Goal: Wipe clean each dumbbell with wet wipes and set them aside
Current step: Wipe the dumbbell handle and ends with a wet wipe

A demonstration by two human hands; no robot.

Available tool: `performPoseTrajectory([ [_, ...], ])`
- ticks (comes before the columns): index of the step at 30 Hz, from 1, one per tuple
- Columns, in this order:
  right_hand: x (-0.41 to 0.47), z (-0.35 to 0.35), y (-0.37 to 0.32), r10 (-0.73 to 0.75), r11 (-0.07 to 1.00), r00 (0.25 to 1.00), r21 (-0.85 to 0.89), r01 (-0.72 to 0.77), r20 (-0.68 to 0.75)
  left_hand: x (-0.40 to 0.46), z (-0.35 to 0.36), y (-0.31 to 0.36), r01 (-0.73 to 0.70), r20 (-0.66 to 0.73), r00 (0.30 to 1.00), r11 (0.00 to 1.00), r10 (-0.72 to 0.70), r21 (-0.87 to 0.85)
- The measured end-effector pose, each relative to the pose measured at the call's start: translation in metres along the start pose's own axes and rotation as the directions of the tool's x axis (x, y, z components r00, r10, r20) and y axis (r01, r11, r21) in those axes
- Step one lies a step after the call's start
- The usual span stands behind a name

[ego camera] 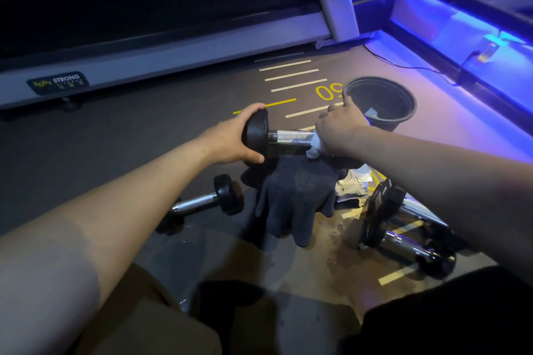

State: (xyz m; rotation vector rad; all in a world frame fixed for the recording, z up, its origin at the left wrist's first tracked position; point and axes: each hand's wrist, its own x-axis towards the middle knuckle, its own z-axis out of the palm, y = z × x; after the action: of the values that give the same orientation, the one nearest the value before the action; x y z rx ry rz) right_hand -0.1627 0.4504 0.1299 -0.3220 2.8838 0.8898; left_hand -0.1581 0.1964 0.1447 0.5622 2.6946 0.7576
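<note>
Gripping dumbbell (288, 140) ends, wipe (315, 148) near bucket (383, 101).

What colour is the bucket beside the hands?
Black, seen in the head view: the bucket.

Open floor (121, 153) left of left-hand fingers (253, 109), clear up to treadmill base (161, 63). Black bucket (380, 101) just beyond right-hand fingers (331, 118), blocking that side. Below both: dark gloves (291, 199), small dumbbell (202, 202) down-left, larger dumbbells (403, 228) down-right. Narrow gaps between.
</note>
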Motion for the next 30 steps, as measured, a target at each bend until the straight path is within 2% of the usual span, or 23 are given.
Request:
performPoseTrajectory([
  [8,-0.004,-0.016,-0.008,-0.039,0.998,0.998,0.052,0.041,-0.055,0.001,0.0,0.001,0.01,0.004,1.0,1.0,-0.01,0.0],
  [13,0.005,-0.021,-0.025,-0.055,0.979,0.994,0.192,0.073,-0.094,0.0,0.002,0.001,0.0,0.0,1.0,1.0,0.0,0.003],
  [18,0.014,-0.023,-0.041,-0.054,0.932,0.987,0.348,0.104,-0.149,-0.003,0.001,-0.001,-0.011,-0.001,1.0,1.0,0.011,-0.001],
  [23,0.016,-0.026,-0.049,-0.018,0.84,0.987,0.533,0.1,-0.158,-0.002,0.002,0.001,-0.009,-0.001,1.0,1.0,0.009,-0.005],
  [28,0.02,-0.023,-0.059,0.016,0.761,0.977,0.637,0.128,-0.214,-0.001,0.001,0.001,-0.002,0.002,1.0,1.0,0.002,-0.006],
  [30,0.021,-0.022,-0.061,0.016,0.773,0.967,0.616,0.15,-0.255,-0.001,0.001,0.001,-0.002,0.003,1.0,1.0,0.002,-0.006],
])
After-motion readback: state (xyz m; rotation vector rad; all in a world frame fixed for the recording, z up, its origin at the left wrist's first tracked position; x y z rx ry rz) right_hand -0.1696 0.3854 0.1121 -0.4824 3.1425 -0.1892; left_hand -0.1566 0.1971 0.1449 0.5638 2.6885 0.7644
